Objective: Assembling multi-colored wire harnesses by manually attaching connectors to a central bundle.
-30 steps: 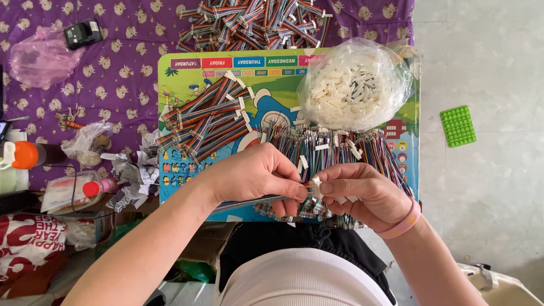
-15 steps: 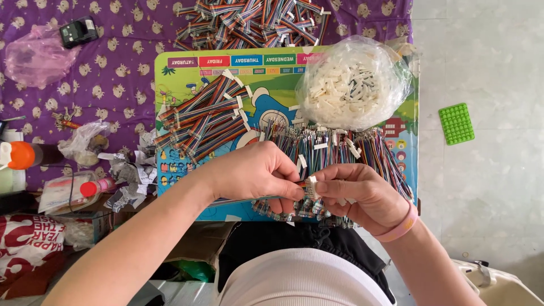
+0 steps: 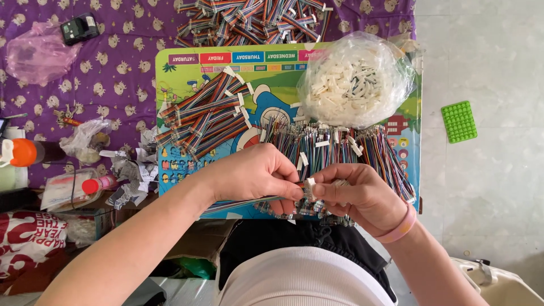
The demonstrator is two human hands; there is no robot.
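My left hand [image 3: 258,175] pinches a flat multicoloured ribbon cable [image 3: 238,204] that trails left under the palm. My right hand [image 3: 357,195], with a pink band on the wrist, pinches a small white connector [image 3: 310,182] at the cable's end; the fingertips of both hands meet there. Beneath the hands lies a spread of loose coloured wires [image 3: 340,150] on a colourful children's board [image 3: 283,85]. A finished pile of ribbon cables [image 3: 207,116] lies on the board's left part. A clear bag of white connectors [image 3: 354,79] sits at its top right.
More ribbon cables [image 3: 249,20] are heaped on the purple patterned cloth [image 3: 113,68] beyond the board. A pink plastic bag [image 3: 37,54], a small black device [image 3: 79,28], bottles [image 3: 22,153] and paper scraps [image 3: 133,167] lie left. A green studded block [image 3: 458,121] rests on the pale floor right.
Both hands stay in the same place over the wires; the fingers have shifted slightly at the cable's end. Nothing else has moved.
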